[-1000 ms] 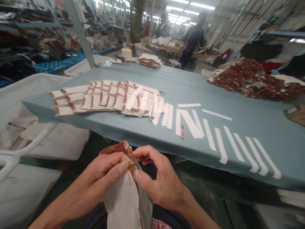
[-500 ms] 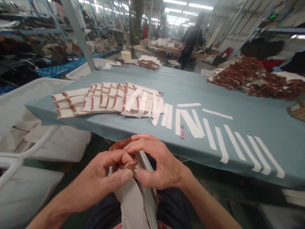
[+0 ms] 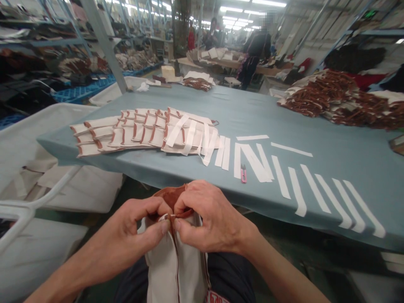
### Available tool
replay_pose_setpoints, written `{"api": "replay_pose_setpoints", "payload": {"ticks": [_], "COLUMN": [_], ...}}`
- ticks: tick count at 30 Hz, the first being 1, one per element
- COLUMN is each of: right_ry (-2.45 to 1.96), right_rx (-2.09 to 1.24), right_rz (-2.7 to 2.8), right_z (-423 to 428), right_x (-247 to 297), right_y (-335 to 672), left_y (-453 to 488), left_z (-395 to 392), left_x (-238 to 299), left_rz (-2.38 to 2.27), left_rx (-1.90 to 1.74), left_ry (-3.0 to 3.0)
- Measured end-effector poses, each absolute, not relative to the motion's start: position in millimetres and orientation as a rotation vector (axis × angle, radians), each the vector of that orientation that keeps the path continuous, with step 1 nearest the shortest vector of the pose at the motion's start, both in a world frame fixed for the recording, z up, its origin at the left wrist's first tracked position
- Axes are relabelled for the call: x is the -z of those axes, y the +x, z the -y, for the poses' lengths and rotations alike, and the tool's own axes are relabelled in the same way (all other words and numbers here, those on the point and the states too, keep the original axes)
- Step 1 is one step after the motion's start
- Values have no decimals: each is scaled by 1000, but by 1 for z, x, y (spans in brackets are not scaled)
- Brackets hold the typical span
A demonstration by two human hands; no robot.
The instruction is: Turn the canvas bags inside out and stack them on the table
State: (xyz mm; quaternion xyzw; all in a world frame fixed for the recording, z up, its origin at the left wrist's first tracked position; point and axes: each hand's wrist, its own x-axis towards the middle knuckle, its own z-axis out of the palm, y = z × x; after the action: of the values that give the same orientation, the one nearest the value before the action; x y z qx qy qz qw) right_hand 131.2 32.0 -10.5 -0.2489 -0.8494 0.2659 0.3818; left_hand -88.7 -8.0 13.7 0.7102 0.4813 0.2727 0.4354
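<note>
A cream fabric piece with brown trim (image 3: 162, 261), sewn like a pouch or bag, stands over my lap with its brown-lined opening upward. My left hand (image 3: 142, 229) pinches the rim on the left of a seam. My right hand (image 3: 211, 219) pinches the same rim just to the right, thumb tips close together. A small white end shows between the fingers; what it belongs to is hidden. Beyond my hands on the table lie overlapping cream pieces with brown edging (image 3: 135, 128), several white strips (image 3: 280, 176) and pink thread snips (image 3: 243, 173).
The blue-green covered table (image 3: 240, 113) spans the view ahead. A heap of brown-and-cream pieces (image 3: 334, 99) lies at its right. White bins (image 3: 85, 189) stand at the left, near a metal post (image 3: 105, 46). A co-worker (image 3: 254, 52) stands beyond the table.
The fabric piece has turned and its opening spread wider, so the brown lining shows more. My fingertips have drawn together along the rim's seam. The view has shifted slightly.
</note>
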Motion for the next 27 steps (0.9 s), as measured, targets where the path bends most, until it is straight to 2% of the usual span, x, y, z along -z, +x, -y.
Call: {"api": "replay_pose_setpoints", "payload": {"ticks": [10, 18, 27], "right_ry": [-699, -712, -598], "right_rx": [-812, -613, -240], "right_rz": [2185, 2341, 2514], "right_z": [-29, -27, -23], "right_x": [3, -2, -9], "right_y": [130, 133, 131], "left_y": [-100, -107, -108], "left_z": [3, 7, 12], "left_x": [-3, 5, 11], "left_rz": [-1120, -1032, -1059], "left_rx": [-698, -687, -760], "left_ry": [1631, 1681, 1740]}}
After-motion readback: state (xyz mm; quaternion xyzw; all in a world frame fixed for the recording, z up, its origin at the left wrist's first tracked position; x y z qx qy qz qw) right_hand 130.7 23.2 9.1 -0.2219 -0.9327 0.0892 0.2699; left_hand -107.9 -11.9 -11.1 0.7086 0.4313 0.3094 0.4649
